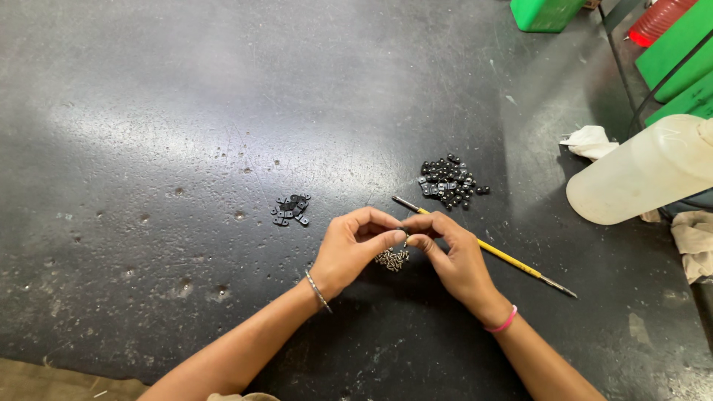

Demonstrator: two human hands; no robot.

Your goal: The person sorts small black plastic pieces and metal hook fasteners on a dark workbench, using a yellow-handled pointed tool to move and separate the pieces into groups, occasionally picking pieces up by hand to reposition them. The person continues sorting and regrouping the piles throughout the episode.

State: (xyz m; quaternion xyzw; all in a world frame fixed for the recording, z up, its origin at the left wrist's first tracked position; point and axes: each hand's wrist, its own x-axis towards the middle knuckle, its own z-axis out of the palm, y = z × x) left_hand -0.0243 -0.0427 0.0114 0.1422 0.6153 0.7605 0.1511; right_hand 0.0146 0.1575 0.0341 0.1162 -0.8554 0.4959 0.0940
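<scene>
My left hand [355,246] and my right hand [449,252] meet fingertip to fingertip over a dark worktable [186,111]. Between the pinched fingers sits a tiny part, too small to identify. Just below the fingertips lies a small heap of silvery screws [393,259]. A small pile of flat black plates [291,209] lies to the left of my left hand. A larger pile of small black blocks [449,182] lies beyond my hands. A yellow-handled thin tool [512,258] lies on the table, partly under my right hand.
A translucent white plastic bottle [642,174] lies on its side at the right, beside white rags [590,141]. Green bins [546,13] stand at the far right edge, with a red object [657,18] among them.
</scene>
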